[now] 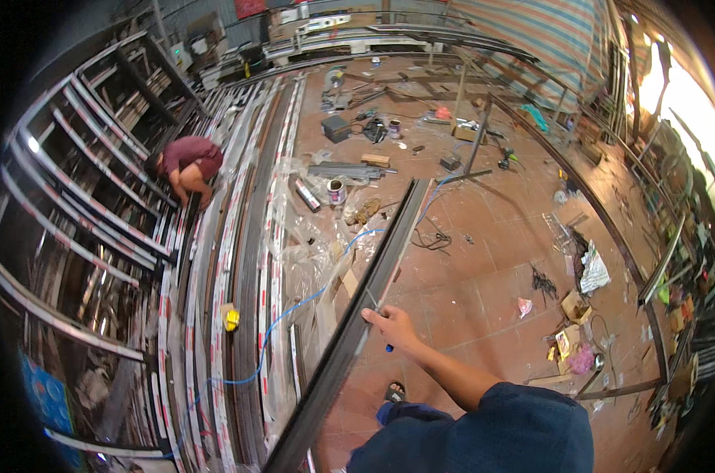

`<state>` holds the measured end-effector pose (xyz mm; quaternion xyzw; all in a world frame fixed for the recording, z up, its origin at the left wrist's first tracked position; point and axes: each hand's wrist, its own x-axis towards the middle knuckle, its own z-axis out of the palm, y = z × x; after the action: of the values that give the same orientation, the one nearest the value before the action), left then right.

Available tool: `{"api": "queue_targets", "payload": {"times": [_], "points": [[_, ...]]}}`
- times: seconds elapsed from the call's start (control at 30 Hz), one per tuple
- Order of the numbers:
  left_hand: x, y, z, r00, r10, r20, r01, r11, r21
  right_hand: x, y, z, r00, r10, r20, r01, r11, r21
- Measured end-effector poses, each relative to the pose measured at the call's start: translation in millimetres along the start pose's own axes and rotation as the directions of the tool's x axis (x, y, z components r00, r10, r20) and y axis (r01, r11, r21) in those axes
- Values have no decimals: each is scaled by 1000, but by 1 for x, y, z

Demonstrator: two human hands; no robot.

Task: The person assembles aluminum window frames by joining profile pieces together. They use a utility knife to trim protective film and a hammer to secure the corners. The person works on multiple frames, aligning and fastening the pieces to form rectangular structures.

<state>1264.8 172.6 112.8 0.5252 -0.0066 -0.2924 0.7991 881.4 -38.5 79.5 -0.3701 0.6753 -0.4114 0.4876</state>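
My right hand [393, 326] is closed around what looks like a screwdriver [371, 298]. Its thin metal shaft points up over a long dark metal profile [349, 327], and a blue end shows below my fist. The profile runs diagonally from the lower edge up to the middle of the view, with grooves along its length. My thumb side is at its right edge; whether the tool tip touches the metal I cannot tell. My left hand is out of view.
Long metal bars [247, 260] lie along the left, where a co-worker [190, 164] crouches. A blue hose [298, 303] crosses them near a yellow object [231, 318]. Cans [336, 191], a drill [509, 158], boxes [576, 307] and scraps litter the tiled floor. A dark frame [602, 209] lies right.
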Motion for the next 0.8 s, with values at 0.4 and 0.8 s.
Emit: {"api": "queue_targets", "payload": {"times": [0.4,0.8], "points": [[-26,13,393,475,548,689,-301,837,-458,111,-111,-133,630,-772,81,739,564,-369],[-164,-148,825,-151,357,922,27,934,-357,333,-248,-273,396,-918,-29,676,313,-667]]}}
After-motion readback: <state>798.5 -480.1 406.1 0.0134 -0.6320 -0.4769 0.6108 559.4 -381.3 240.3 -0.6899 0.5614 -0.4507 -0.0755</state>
